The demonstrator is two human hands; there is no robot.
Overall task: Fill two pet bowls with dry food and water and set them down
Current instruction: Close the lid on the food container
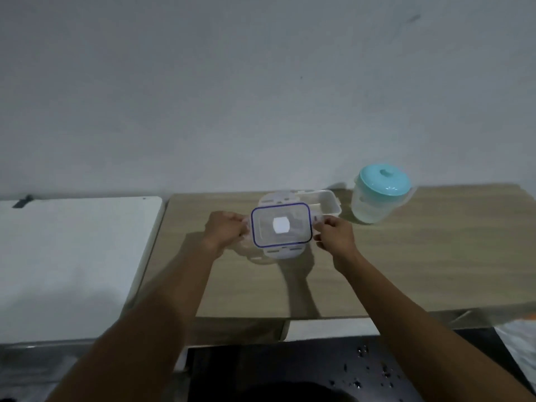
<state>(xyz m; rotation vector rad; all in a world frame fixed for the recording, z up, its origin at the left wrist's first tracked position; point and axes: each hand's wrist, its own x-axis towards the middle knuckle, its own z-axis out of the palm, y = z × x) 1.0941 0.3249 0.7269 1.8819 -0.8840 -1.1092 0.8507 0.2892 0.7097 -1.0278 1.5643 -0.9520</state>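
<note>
While both arms reach out over the wooden table [406, 256], the left hand [224, 229] and right hand [335, 233] pinch the side flaps of a clear lid [281, 226] with a blue seal, holding it just in front of the open clear container [327, 203]. A lidded teal-topped jug [377, 195] stands to the right, apart from the container, and a white surface [78, 256] adjoins the table's left edge.

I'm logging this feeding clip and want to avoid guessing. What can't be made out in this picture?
- Contents of the jug: head view, its teal lid and cloudy wall hide them.
- Container behind the lid: the raised lid, held by the left hand and right hand, covers most of it.
- Pale thing at the right edge: cut off.
- Pet bowls, dry food: not identifiable.
</note>
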